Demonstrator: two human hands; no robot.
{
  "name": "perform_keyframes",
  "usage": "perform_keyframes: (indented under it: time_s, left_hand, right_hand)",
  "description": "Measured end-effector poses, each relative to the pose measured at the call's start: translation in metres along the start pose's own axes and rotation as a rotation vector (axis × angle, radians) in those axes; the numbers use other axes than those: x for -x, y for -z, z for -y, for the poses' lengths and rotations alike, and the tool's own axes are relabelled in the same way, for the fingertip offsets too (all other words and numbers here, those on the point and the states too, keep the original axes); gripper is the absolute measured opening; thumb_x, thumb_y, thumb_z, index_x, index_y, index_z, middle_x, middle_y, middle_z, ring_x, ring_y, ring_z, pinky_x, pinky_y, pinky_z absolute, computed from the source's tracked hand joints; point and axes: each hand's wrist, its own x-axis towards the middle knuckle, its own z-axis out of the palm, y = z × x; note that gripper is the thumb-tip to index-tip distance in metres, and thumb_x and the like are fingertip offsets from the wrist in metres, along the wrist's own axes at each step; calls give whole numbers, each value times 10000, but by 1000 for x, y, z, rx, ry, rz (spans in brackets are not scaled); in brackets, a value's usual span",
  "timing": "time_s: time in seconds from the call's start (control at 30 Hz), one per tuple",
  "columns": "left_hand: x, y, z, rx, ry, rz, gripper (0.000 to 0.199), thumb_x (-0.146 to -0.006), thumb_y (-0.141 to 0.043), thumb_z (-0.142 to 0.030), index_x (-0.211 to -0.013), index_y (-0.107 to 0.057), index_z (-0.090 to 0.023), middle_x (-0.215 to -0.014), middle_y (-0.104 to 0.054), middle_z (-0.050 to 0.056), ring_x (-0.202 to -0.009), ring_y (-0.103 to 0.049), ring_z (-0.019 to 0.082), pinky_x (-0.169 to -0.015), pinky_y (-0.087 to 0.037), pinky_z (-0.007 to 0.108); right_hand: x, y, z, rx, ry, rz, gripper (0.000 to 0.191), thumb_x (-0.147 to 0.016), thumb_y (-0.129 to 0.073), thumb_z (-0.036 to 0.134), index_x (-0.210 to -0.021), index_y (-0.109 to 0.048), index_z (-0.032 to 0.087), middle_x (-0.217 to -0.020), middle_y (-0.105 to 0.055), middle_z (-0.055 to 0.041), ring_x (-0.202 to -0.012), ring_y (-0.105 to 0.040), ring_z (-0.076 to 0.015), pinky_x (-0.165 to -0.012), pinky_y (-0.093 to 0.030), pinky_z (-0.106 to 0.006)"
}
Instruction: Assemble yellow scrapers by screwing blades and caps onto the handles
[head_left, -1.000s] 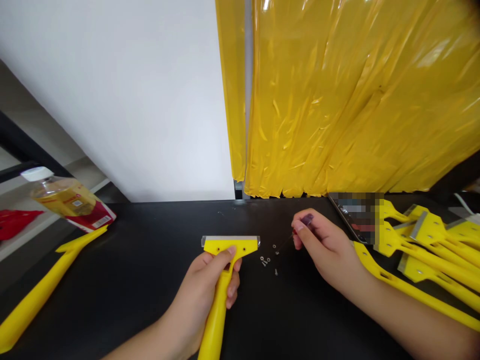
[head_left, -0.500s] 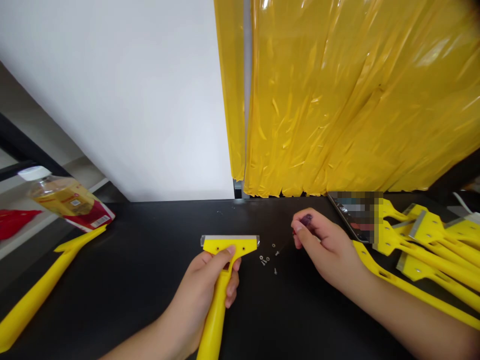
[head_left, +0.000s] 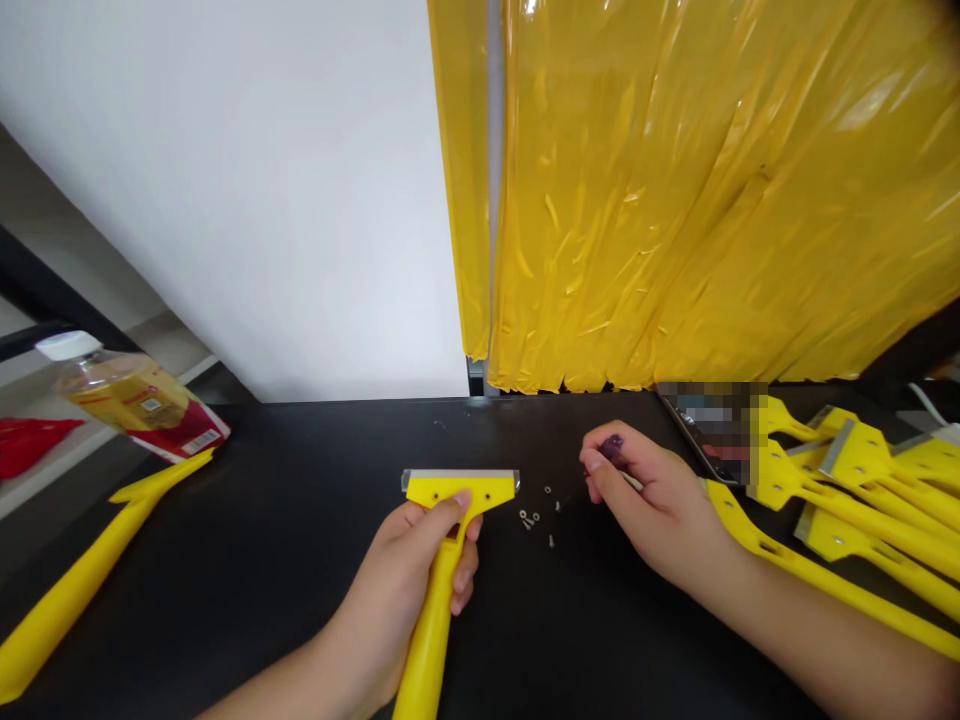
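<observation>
My left hand (head_left: 397, 580) is wrapped round the neck of a yellow scraper (head_left: 429, 645), thumb pressed flat on its head. The blade edge faces away from me, under a clear strip, and two small holes show in the head. To the right, my right hand (head_left: 667, 505) is closed in a pinch on what looks like a small screwdriver with a dark purple handle (head_left: 612, 446). Its thin shaft is hard to make out and points toward the loose screws (head_left: 552, 541). Small nuts or washers (head_left: 523, 514) lie beside the screws on the black table (head_left: 300, 560).
Several yellow scrapers (head_left: 862, 460) are piled at the right, next to a phone (head_left: 697, 430). Another yellow handle (head_left: 82, 570) lies at the left by a drink bottle (head_left: 150, 400). A white panel (head_left: 285, 200) and yellow plastic sheeting (head_left: 675, 200) stand behind the table.
My right hand has shifted very slightly, and one small screw near the shaft's end has moved a little and changed its tilt. My left hand and the scraper have stayed still.
</observation>
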Motion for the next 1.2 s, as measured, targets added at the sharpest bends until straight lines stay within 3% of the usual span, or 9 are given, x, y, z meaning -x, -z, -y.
perform_keyframes:
  time_s: [0.27,0.43,0.63,0.77,1.2]
  left_hand:
    - [1,1,1,-3,6,2,329,-952,-625,-436,-749,-611,-178,-465,-513,-22,-416,-405,101,-454,-317,210]
    - [3,0,1,14,18,10,356,-956,-628,-444,-723,-612,-175,-461,-512,-20,-407,-418,94,-443,-328,202]
    - [6,-2,8,28,128,86,389,-925,-648,-478,-670,-599,-188,-405,-477,-27,-338,-379,85,-373,-307,194]
    - [9,-2,12,16,186,132,404,-941,-627,-487,-670,-602,-188,-409,-495,-23,-336,-388,83,-367,-330,183]
    - [4,-1,21,25,148,167,415,-919,-638,-507,-650,-607,-193,-378,-499,-22,-303,-383,86,-332,-327,178]
  right_hand:
    - [3,2,5,-77,-26,-45,195,-1067,-513,397,-941,-594,273,-728,-597,7,-726,-575,-202,-672,-435,-334]
    - [6,0,15,-493,-91,-114,224,-1034,-606,400,-860,-639,263,-712,-593,8,-655,-570,-182,-648,-467,-326]
    - [8,-2,25,-821,-152,-34,197,-1011,-643,415,-910,-703,258,-719,-624,-5,-646,-604,-190,-629,-509,-325]
    - [9,-4,26,-855,-151,12,185,-1010,-653,411,-933,-705,251,-719,-649,-5,-659,-625,-187,-627,-513,-309]
    - [8,-6,21,-897,-154,45,177,-1024,-644,365,-930,-701,226,-756,-646,6,-676,-641,-145,-647,-521,-262]
